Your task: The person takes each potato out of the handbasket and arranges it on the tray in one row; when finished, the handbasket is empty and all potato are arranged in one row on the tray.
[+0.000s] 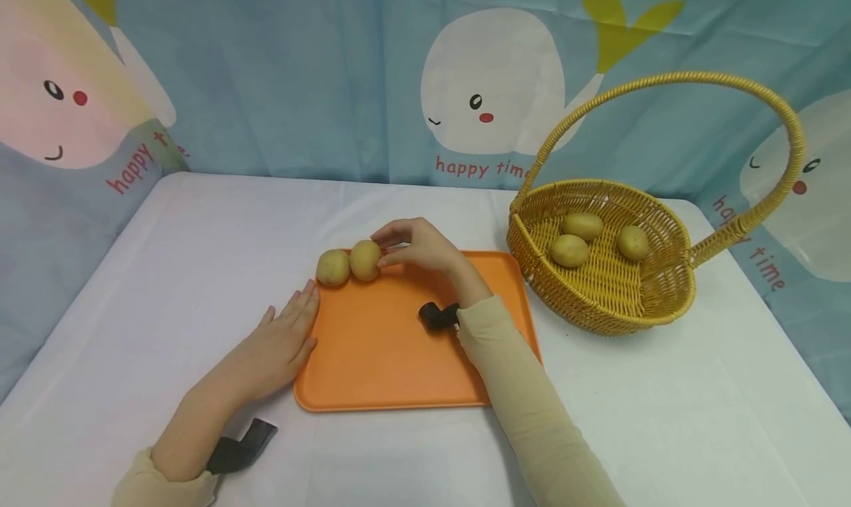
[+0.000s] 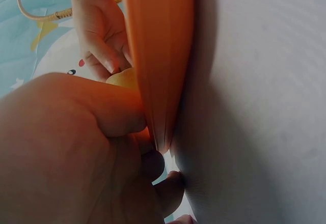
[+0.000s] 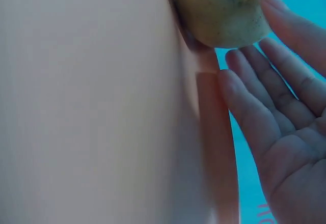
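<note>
Here, the left hand (image 1: 282,344) lies with straight fingers against the left edge of the orange tray (image 1: 372,344), while the right hand (image 1: 425,248), fingers loosely apart, touches one potato (image 1: 365,261) near the tray's far-left corner, just beside a second potato (image 1: 333,267). Rightward, a wicker basket (image 1: 572,304) on the table (image 1: 665,418) holds three others (image 1: 570,250).
</note>
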A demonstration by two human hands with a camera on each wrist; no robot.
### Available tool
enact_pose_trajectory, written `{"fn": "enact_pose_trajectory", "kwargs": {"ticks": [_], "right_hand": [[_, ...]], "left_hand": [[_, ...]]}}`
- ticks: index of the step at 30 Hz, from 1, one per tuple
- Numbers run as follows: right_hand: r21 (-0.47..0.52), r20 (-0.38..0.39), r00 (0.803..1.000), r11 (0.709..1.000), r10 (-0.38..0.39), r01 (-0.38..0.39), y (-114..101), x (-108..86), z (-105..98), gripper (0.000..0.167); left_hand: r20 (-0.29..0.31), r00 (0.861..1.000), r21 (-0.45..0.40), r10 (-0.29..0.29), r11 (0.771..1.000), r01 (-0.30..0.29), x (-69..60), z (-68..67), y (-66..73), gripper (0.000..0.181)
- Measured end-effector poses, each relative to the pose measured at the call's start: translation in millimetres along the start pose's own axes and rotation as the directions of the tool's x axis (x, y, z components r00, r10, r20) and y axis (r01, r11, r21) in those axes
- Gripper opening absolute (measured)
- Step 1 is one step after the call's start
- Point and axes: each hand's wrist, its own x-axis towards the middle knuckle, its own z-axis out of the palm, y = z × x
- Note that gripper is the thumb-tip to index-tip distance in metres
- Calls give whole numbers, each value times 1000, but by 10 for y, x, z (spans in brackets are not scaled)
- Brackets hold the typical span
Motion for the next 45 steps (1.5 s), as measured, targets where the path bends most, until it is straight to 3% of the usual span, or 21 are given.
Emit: {"fn": "enact_pose_trajectory", "kwargs": {"ticks": [7, 12, 17, 22, 30, 38, 45], "right_hand": [[85, -76, 997, 996, 24, -17, -68, -140, -59, 35], [130, -160, 987, 991, -17, 39, -219, -295, -170, 32], [141, -239, 971, 989, -17, 52, -372, -562, -374, 31], [114, -323, 946, 992, -7, 46, -376, -914, -621, 30], [18, -452, 891, 999, 48, -45, -276, -1468, -1038, 35], [-52, -546, 831, 985, 110, -165, -83, -1800, -1367, 36], [-104, -521, 833, 955, 184, -276, 110, -1947, -1534, 37]], "left_hand": [[-2, 1000, -17, 4, 1000, -4, 19, 57, -9, 62], [-21, 1000, -12, 6, 1000, -6, 15, 57, -32, 63], [-35, 999, -11, 9, 1000, -9, 17, 54, -74, 64], [-30, 999, -1, 11, 1000, -11, 22, 71, -102, 65], [-33, 999, 7, 21, 1000, -21, 48, 73, -89, 64], [-35, 999, 19, 16, 1000, -16, 30, 68, -102, 65], [-29, 999, 19, 22, 1000, -22, 44, 97, -109, 66]]}}
